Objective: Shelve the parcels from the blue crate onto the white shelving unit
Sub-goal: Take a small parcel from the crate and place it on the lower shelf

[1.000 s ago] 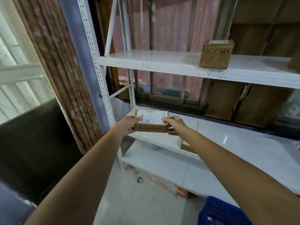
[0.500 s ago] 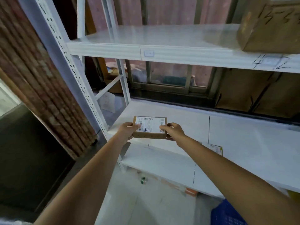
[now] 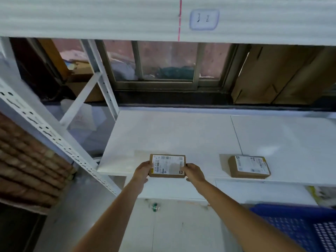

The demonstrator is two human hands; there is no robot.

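Observation:
A flat brown cardboard parcel (image 3: 167, 166) with a white shipping label lies level over the front edge of a shelf board of the white shelving unit (image 3: 174, 135). My left hand (image 3: 142, 171) grips its left end and my right hand (image 3: 193, 172) grips its right end. Whether the parcel rests on the board or hovers just above it I cannot tell. A second labelled brown parcel (image 3: 249, 169) lies on the same board to the right. One corner of the blue crate (image 3: 298, 228) shows at the bottom right, on the floor.
The shelf above (image 3: 91, 17) crosses the top of the view, with a small tag reading "3 2". A perforated white upright (image 3: 45, 128) slants at the left. Flattened cardboard (image 3: 280, 75) leans behind the shelf at the right. A lower shelf board (image 3: 236, 190) sits underneath.
The view has dropped and moved closer to the shelf. The parcel in both hands has gone from in front of the shelf's left corner to over the board's front edge.

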